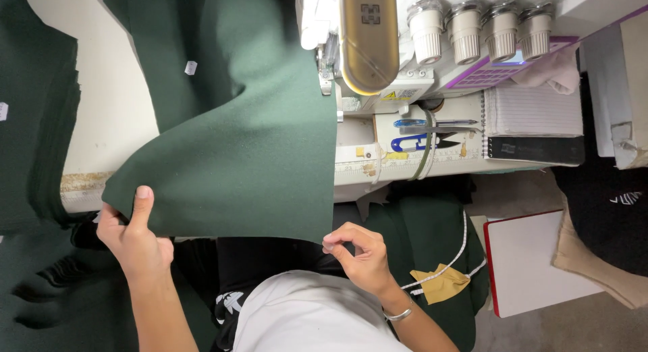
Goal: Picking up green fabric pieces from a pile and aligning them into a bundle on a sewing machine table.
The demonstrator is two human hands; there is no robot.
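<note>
Fabric of dark green colour (243,156) is spread flat over the table edge (108,122), running toward the sewing machine (368,41) at 1 o'clock, so it seems kept taut and level. Its near corner at 8 o'clock is pinched by the left hand (138,240) (thumb on top). The corner at 5 o'clock is nipped between narrowly closed fingertips of the right hand (361,254).
</note>
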